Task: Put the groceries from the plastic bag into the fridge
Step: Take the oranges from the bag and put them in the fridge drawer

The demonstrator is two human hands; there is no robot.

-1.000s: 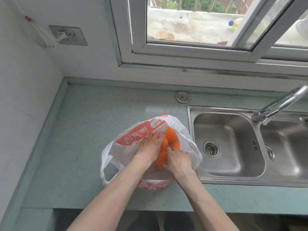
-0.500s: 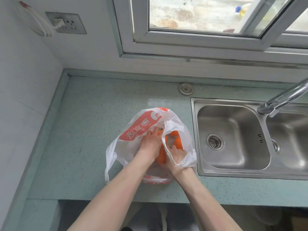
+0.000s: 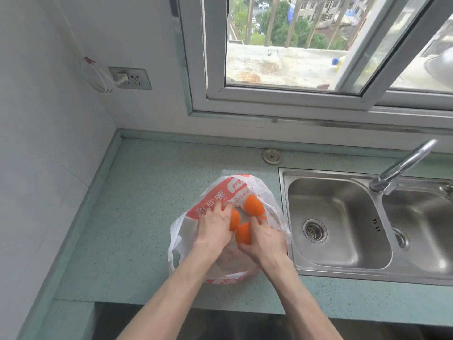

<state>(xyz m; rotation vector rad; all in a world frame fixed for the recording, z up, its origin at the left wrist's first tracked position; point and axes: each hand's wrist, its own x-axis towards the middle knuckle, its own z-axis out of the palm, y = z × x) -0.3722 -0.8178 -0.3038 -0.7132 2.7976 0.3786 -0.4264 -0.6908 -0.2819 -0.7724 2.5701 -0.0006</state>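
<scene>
Grey wall socket point(image 3: 130, 78), white plug and cord, on the left wall. Pale green speckled stone counter point(image 3: 137, 204). White thin plastic bag with red print point(image 3: 215, 201), resting on the counter, mouth open. Left hand point(image 3: 215, 225) inside the bag, fingers closed over a round orange fruit point(image 3: 234, 220). Right hand point(image 3: 266, 239) beside it, gripping a second orange fruit point(image 3: 243, 233). Third orange fruit point(image 3: 254, 204) loose at the bag's far side. Stainless steel double sink point(image 3: 338, 222) just right; chrome tap point(image 3: 402, 165) above.
</scene>
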